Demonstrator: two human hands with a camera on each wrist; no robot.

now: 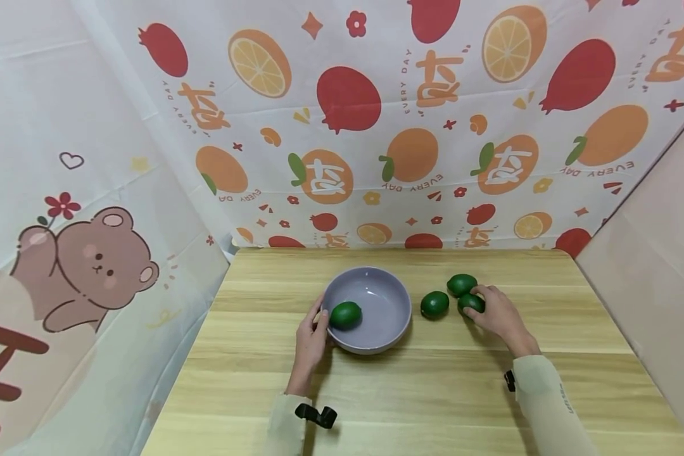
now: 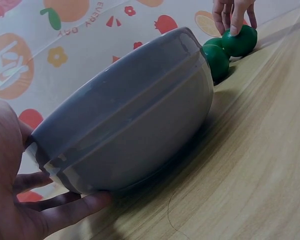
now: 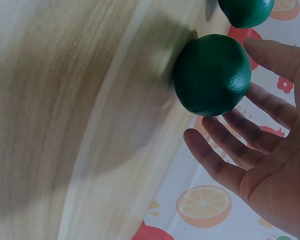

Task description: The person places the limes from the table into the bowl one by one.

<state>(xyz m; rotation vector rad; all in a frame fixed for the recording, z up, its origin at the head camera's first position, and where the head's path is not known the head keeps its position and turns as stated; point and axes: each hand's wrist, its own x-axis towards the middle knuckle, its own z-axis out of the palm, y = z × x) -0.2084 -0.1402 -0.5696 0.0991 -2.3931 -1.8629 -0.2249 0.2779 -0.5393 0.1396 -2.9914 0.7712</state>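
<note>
Green limes (image 1: 435, 304) number four, all around one purple-grey bowl (image 1: 383, 303): one lies inside it, against the left part of its inner wall, and three sit to its right. Of those three, one is just beside the bowl, one is farther off and slightly behind it, and the held lime (image 1: 470, 305) is the farthest right. The right hand (image 1: 498, 315) pinches that one between thumb and fingers; whether it touches the worktop (image 1: 245, 354) below, I cannot tell. At the bowl's left side, the left hand (image 1: 310, 340) grips it, thumb by the rim and fingers curled against the outer wall, low down. Pale sleeves (image 1: 538, 383) cover both forearms, in front of the bowl, each with a black fitting (image 1: 317, 415) near the wrist. Behind the bowl hangs a fruit-printed cloth (image 1: 348, 98); a bear print (image 1: 99, 266) shows far to its left.
</note>
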